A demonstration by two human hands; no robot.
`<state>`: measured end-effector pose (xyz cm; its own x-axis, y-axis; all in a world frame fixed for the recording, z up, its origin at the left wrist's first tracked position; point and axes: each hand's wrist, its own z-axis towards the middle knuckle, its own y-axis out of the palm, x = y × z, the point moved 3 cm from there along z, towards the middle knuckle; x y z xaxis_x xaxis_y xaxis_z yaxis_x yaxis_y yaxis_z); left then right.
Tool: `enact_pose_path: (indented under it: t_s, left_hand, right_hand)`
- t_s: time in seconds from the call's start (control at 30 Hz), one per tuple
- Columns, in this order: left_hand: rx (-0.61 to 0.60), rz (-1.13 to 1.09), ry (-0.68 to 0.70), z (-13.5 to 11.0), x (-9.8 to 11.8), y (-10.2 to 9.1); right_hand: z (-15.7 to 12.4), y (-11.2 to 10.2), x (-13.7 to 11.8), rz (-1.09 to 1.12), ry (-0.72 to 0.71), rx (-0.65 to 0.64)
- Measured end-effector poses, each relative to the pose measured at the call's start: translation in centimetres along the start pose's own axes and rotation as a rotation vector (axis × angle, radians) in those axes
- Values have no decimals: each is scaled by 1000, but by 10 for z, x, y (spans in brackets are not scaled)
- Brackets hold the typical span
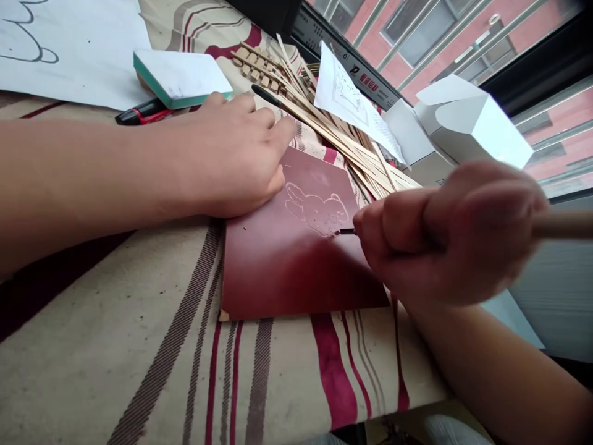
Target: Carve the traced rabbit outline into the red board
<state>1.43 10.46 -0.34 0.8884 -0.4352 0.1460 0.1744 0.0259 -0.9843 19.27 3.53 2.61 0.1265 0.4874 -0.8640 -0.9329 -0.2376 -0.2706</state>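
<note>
Right hand [445, 238] grips a wood-handled scribing tool [563, 225] in a closed fist, fingers wrapped round the shaft, dark tip touching the 4 o'clock edge of a rabbit outline [315, 210] incised in a red-brown board [287, 278], central on the worktop [139, 371]. Left hand [231, 154], fingers open and slightly curled, braces the board at 10 o'clock. Firm bracing and short, controlled strokes best keep lines clean. Loose wooden strips [324, 123] lie at 12 o'clock.
</note>
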Motion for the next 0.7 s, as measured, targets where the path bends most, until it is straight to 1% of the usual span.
enact_pose_path:
  t_s: [0.03, 0.1, 0.17, 0.23, 0.33, 0.37, 0.43, 0.53, 0.6, 0.7]
  left_hand:
    - [-2, 43, 16, 0, 0, 1]
    - [-9, 145, 41, 0, -1, 3]
    - [-19, 195, 32, 0, -2, 3]
    - [-35, 208, 19, 1, -2, 3]
    - [-47, 212, 6, 2, -1, 2]
    - [-50, 216, 3, 2, -2, 2]
    - [-46, 224, 0, 3, -4, 3]
    - [20, 225, 57, 3, -8, 6]
    - [47, 223, 69, 3, -12, 9]
    - [30, 196, 71, 2, -15, 10]
  right_hand:
    - [5, 1, 0, 54, -55, 39]
    - [15, 0, 3, 124, -99, 78]
    - [21, -4, 8, 193, -104, 134]
    - [24, -9, 12, 219, -54, 179]
    - [25, -13, 13, 188, 67, 178]
    - [25, -13, 13, 179, 76, 180]
    - [23, -13, 11, 167, 60, 173]
    - [21, -13, 10, 171, 19, 154]
    - [21, -18, 8, 174, -11, 162]
    - [22, -29, 1, 171, -8, 174]
